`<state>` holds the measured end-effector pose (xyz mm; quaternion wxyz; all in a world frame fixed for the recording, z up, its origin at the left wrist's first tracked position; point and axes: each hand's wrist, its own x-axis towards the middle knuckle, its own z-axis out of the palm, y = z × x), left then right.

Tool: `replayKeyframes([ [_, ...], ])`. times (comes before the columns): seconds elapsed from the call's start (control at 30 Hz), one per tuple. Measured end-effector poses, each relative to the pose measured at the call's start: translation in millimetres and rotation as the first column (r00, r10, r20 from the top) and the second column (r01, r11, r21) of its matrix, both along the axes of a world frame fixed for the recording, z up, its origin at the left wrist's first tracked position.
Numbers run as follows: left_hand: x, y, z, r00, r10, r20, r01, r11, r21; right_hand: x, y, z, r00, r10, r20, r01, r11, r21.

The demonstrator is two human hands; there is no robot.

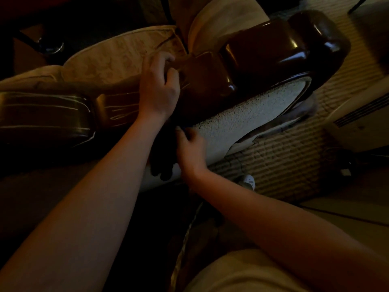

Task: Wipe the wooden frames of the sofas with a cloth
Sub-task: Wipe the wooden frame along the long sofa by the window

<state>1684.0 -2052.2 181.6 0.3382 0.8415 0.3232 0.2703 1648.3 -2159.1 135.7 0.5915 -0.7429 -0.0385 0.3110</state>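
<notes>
Dim shot. Left hand (158,89) at 12 o'clock of centre, fingers curled onto glossy dark wooden armrest (263,57); can't tell if it grips anything. Dark cloth (163,152) hangs just below it, over armrest side. Right hand (190,148) at cloth's 3 o'clock, fingers bent, pinching cloth edge beside pale speckled panel (242,119). Beige cushion (109,60) at 10 o'clock.

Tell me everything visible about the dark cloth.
The dark cloth looks near black, soft and crumpled. It hangs limp beside the sofa's glossy brown wooden armrest, draped down over the pale speckled side panel. Its upper end disappears under the left hand; the right hand touches its right edge. Dim light hides weave and any pattern.
</notes>
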Motion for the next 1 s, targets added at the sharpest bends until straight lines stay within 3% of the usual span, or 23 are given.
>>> replayKeyframes([
  [0.2, 2, -1, 0, 1.000, -0.012, 0.018, 0.012, 0.999, -0.032, 52, -30, -2, 0.966, -0.257, -0.022, 0.258, 0.965, 0.039],
  [0.3, 3, -4, 0, 0.999, -0.036, -0.008, 0.037, 0.999, 0.013, 34, -21, 5, 0.983, -0.181, -0.016, 0.182, 0.976, 0.121],
  [0.43, 1, -3, -1, 0.999, -0.045, -0.022, 0.046, 0.999, 0.017, 11, -17, -1, 0.996, -0.057, 0.069, 0.050, 0.994, 0.097],
  [0.57, -1, -7, -1, 0.998, -0.069, 0.009, 0.069, 0.998, -0.012, 73, -42, 7, 0.944, -0.308, 0.115, 0.300, 0.950, 0.086],
  [0.63, -1, -7, -1, 0.997, -0.050, 0.066, 0.054, 0.997, -0.051, 102, -58, 22, 0.877, -0.365, 0.313, 0.335, 0.931, 0.145],
  [0.67, -1, -5, 0, 0.994, -0.029, 0.107, 0.039, 0.995, -0.090, 104, -63, 32, 0.828, -0.318, 0.462, 0.267, 0.948, 0.174],
  [0.73, -1, -2, 1, 0.979, 0.029, 0.200, 0.008, 0.984, -0.181, 94, -52, 42, 0.664, -0.085, 0.743, -0.082, 0.979, 0.185],
  [0.8, -4, 3, 0, 0.953, 0.129, 0.275, -0.043, 0.954, -0.298, 83, -11, 42, 0.485, 0.123, 0.866, -0.364, 0.929, 0.072],
  [0.87, -6, 8, -1, 0.895, 0.283, 0.346, -0.102, 0.884, -0.457, 98, 43, 40, 0.492, 0.336, 0.803, -0.447, 0.889, -0.097],
  [0.93, -8, 12, 0, 0.828, 0.396, 0.396, -0.136, 0.828, -0.543, 131, 87, 43, 0.512, 0.590, 0.625, -0.464, 0.801, -0.378],
  [1.0, -8, 13, 2, 0.802, 0.436, 0.409, -0.143, 0.805, -0.577, 159, 107, 48, 0.382, 0.759, 0.527, -0.398, 0.649, -0.648],
])
